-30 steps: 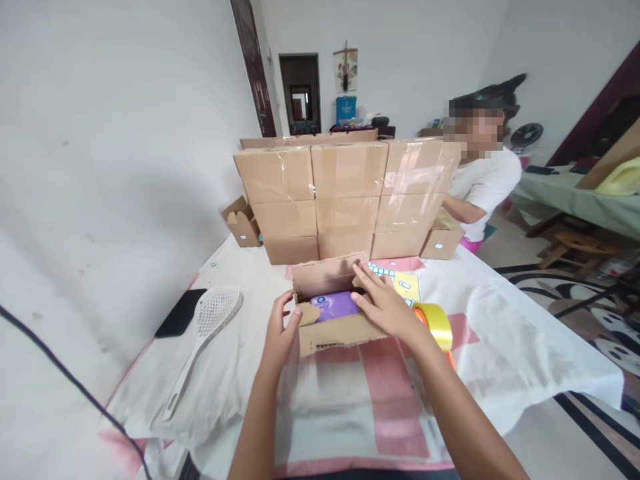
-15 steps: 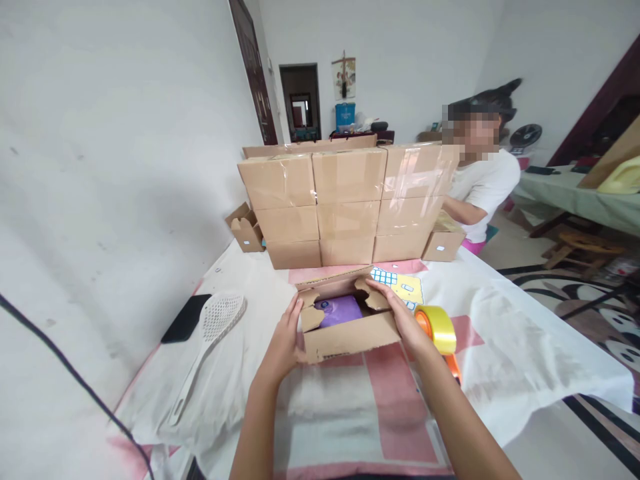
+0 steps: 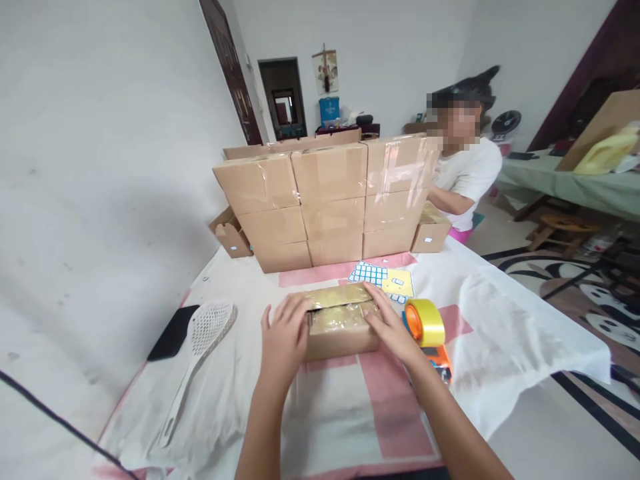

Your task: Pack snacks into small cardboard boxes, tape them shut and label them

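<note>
A small cardboard box (image 3: 343,341) rests on the cloth-covered table in front of me. Its two long flaps lie folded over the top, with shiny tape on them and a narrow dark gap between. My left hand (image 3: 289,327) grips the box's left end, fingers bent over the flaps. At the right end my right hand (image 3: 391,323) holds it, with fingers pressing on both flaps. The box's contents are hidden. Right of it stand a roll of yellow tape (image 3: 431,323) and an orange tape dispenser (image 3: 441,360).
Behind the box are blue-and-yellow sticker sheets (image 3: 400,283) and a wall of stacked cartons (image 3: 333,203). A white slotted skimmer (image 3: 210,327) and a black flat object (image 3: 173,333) lie left. A person in a white top (image 3: 473,173) is beyond the cartons, right.
The box's long flaps have come down over its top, covering the purple item seen inside before. Both hands have shifted onto the flaps. The view has turned slightly right.
</note>
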`<state>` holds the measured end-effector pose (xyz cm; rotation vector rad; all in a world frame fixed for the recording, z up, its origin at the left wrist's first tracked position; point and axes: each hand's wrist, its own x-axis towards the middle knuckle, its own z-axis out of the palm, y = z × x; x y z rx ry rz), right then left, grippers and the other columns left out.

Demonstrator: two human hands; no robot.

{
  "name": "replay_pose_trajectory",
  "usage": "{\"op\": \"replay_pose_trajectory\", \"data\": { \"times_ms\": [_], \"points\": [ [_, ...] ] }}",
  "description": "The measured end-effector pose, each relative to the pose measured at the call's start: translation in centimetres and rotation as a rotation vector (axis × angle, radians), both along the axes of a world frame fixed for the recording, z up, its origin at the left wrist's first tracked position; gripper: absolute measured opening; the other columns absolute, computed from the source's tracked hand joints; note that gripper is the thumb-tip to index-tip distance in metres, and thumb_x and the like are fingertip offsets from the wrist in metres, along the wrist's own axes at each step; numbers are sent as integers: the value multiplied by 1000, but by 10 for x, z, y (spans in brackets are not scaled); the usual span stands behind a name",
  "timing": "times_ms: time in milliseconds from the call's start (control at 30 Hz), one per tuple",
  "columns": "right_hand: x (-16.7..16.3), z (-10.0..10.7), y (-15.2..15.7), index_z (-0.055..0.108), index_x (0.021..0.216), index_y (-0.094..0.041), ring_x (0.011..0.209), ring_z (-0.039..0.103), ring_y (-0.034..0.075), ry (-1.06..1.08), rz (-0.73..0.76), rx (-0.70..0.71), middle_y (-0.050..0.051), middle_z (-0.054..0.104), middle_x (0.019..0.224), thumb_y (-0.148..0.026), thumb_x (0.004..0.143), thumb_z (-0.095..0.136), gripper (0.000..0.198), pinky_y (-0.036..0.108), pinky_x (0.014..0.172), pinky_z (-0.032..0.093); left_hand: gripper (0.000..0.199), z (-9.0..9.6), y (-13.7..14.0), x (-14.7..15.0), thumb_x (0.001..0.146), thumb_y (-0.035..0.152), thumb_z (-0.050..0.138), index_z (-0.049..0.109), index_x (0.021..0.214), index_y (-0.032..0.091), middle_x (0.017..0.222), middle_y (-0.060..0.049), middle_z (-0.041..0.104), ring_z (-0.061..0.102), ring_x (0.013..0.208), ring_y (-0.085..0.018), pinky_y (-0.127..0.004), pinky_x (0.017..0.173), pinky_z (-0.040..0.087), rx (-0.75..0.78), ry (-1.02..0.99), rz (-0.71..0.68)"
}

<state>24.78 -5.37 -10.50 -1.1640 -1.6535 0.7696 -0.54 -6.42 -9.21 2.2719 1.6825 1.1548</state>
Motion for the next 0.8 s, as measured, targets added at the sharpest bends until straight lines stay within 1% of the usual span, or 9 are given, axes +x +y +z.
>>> {"op": "replay_pose_trajectory", "data": {
  "times_ms": [100,167,233,300,367,433,533,667,800],
  "points": [
    [-2,3,-8,43,153,-31,150,36,29,-101,-79,41,8,45,158,-44,101,48,54,56,125,22,48,4,-5,13,91,45,65,60,138,38,148,-6,59,48,141,-39,-67,120,22,-40,158,-109],
    [8,9,-15,48,148,-33,145,40,36,-243,-243,88,9,55,149,-45,98,54,52,67,121,17,63,-1,-9,19,84,51,72,57,144,36,153,-7,54,44,143,-43,-64,119,27,-15,190,-103],
    [31,15,-22,55,141,-32,144,38,42,-351,-489,140,12,56,147,-48,93,60,51,74,118,11,66,-7,-11,21,84,51,73,55,146,36,153,-6,54,46,141,-43,-61,119,29,6,209,-90],
    [62,14,-24,54,141,-26,142,38,45,-331,-718,143,16,49,150,-52,87,65,60,73,116,20,66,-10,-11,20,83,51,74,55,145,37,152,-5,55,48,139,-43,-61,118,30,11,222,-78],
    [89,7,-24,51,140,-20,129,52,43,-168,-804,20,21,53,140,-56,79,70,73,66,107,40,66,-9,-9,18,83,52,74,56,144,37,150,-6,57,49,137,-44,-61,114,33,1,236,-69],
    [105,-7,-24,53,133,-19,99,67,36,93,-695,-238,17,65,113,-61,76,71,73,55,85,56,66,-8,-5,17,82,52,75,58,143,37,148,-6,59,52,133,-44,-61,111,37,-7,243,-74],
    [107,-26,-28,59,118,-22,71,68,28,395,-426,-526,7,68,86,-61,83,65,53,42,61,58,66,-7,3,17,82,53,75,57,143,37,146,-6,60,53,133,-43,-58,112,36,-4,232,-88],
    [96,-36,-40,62,125,-22,89,71,28,491,-199,-499,7,73,106,-44,80,72,50,39,70,59,65,-7,19,12,83,53,74,56,144,39,148,-5,59,52,136,-42,-59,115,31,8,230,-85],
    [93,-28,-38,61,126,-21,100,71,28,424,-30,-498,10,73,115,-44,86,71,47,40,80,60,57,-5,27,-1,91,42,68,53,146,41,146,-2,61,53,136,-36,-53,115,33,63,259,-182]
  ]
}}
